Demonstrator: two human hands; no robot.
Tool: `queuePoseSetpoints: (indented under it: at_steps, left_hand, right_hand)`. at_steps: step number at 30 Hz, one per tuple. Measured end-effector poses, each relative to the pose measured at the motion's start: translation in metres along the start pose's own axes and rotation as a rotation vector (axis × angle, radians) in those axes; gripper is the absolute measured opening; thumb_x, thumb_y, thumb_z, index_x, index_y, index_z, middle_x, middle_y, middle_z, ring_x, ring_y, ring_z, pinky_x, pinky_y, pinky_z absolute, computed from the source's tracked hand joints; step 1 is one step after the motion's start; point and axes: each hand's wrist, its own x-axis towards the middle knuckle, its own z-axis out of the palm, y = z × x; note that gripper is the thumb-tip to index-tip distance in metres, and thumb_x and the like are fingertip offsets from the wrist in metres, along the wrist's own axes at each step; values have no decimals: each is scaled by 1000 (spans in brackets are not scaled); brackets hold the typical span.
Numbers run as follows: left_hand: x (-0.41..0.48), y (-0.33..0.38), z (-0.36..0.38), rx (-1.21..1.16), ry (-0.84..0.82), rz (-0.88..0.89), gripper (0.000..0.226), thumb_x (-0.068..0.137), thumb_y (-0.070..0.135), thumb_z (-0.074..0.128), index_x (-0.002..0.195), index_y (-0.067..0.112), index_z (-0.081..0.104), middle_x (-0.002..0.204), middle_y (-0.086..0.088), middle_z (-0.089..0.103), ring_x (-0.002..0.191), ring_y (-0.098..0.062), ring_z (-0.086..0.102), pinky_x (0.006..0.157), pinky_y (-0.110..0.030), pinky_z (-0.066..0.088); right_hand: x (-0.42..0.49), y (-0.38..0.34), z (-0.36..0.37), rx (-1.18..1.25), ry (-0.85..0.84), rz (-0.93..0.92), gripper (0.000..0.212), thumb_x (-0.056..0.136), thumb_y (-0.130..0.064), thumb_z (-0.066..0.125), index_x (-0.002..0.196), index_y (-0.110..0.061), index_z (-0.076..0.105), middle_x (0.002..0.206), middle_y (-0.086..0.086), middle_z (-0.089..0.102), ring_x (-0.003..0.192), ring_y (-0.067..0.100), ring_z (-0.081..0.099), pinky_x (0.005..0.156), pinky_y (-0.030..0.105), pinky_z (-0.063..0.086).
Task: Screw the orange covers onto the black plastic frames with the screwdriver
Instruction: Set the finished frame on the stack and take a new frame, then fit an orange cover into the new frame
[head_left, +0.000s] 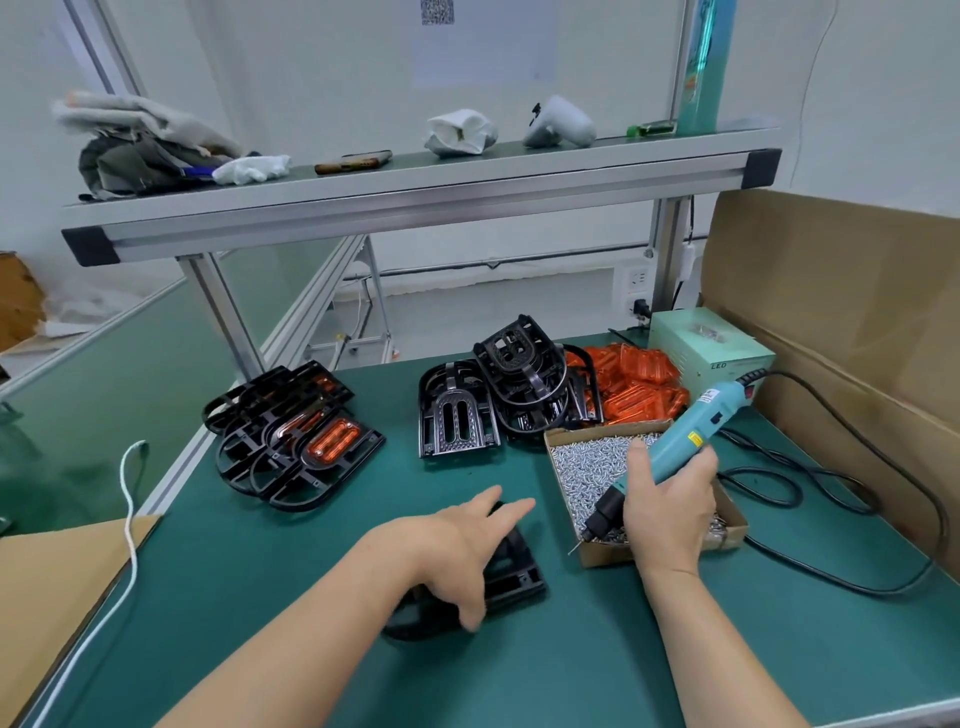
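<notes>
Pinning the stiff, probably light black plastic frame (514, 577) flat under straight fingers (511, 506), the left hand (467, 545) steadied it while the right hand (670, 504) gripped the teal electric screwdriver (691, 436).

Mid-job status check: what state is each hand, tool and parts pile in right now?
left hand: resting on black frame, fingers straight
right hand: gripping screwdriver, bit pointing down-left
screw box: open, full
left stack: orange covers in place
loose covers: piled, unmounted
bare frames: heaped, no covers
</notes>
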Motion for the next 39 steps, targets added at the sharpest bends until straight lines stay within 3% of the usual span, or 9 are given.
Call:
queuePoseSetpoints:
  at_steps: [6, 11, 14, 19, 22, 24, 28, 33, 39]
  left_hand:
    - [-1, 0, -1, 122, -13, 144, 131, 71, 5, 81, 155, 38, -13, 165, 5, -13, 152, -16, -9, 124, -40, 4]
    - [2, 2, -6, 108, -31, 188, 133, 72, 16, 85, 152, 41, -18, 165, 10, -13, 151, -15, -14, 124, -44, 2]
    - [8, 2, -28, -112, 67, 224, 120, 74, 26, 83, 157, 35, -3, 165, 10, 5, 151, -8, 7, 123, -29, 10]
    - [36, 24, -57, -286, 408, 151, 46, 94, 27, 61, 139, 25, 54, 135, 3, 61, 119, -11, 57, 107, -32, 43]
    - [46, 38, -52, -344, 471, 161, 24, 95, 36, 57, 111, 24, 72, 108, 6, 70, 100, -10, 62, 94, -30, 48]
    - [49, 42, -44, -365, 526, 157, 24, 96, 32, 54, 97, 17, 73, 97, 3, 68, 94, -15, 61, 87, -31, 48]
    - [41, 28, -25, -443, 762, 58, 22, 97, 22, 52, 95, 18, 73, 94, 12, 64, 92, -9, 57, 82, -25, 40]
    - [16, -17, 10, -385, 1001, -177, 12, 92, 21, 63, 84, 24, 72, 91, 13, 67, 93, -16, 58, 91, -38, 44]
    - [-1, -52, 40, -409, 950, -300, 12, 87, 35, 70, 76, 38, 69, 83, 15, 68, 89, -12, 63, 86, -36, 48]
  right_hand:
    - [1, -3, -1, 48, 43, 45, 70, 92, -24, 68, 145, -1, 28, 113, 14, 56, 96, 32, 57, 85, 37, 41]
    - [3, -4, -2, 33, 12, 43, 87, 90, -17, 68, 158, -7, 13, 143, 20, 46, 120, 39, 55, 105, 52, 44]
    - [2, -5, -1, 3, -1, 19, 95, 89, -14, 68, 161, -8, 5, 156, 19, 34, 134, 38, 45, 114, 50, 38]
    - [3, -7, 0, -88, -44, -9, 96, 92, -10, 64, 163, -13, -1, 164, 17, 14, 141, 38, 35, 113, 49, 39]
    - [5, -9, 0, -174, -122, -19, 81, 99, -14, 57, 163, -29, 11, 167, 19, -3, 142, 42, 34, 112, 46, 38]
    - [6, -9, -1, -241, -172, 11, 64, 103, -21, 52, 160, -34, 26, 167, 19, -13, 144, 42, 34, 111, 41, 36]
    - [4, -8, 0, -362, -169, 24, 57, 105, -25, 50, 159, -27, 33, 167, 16, -16, 131, 42, 46, 102, 39, 40]
    - [-3, -9, 0, -537, -33, -105, 62, 97, -29, 64, 154, -17, 41, 166, 12, 4, 128, 39, 31, 101, 51, 39]
    - [-4, -8, 2, -657, -29, -302, 32, 93, -21, 70, 123, -11, 70, 148, 15, 48, 134, 37, 38, 109, 56, 30]
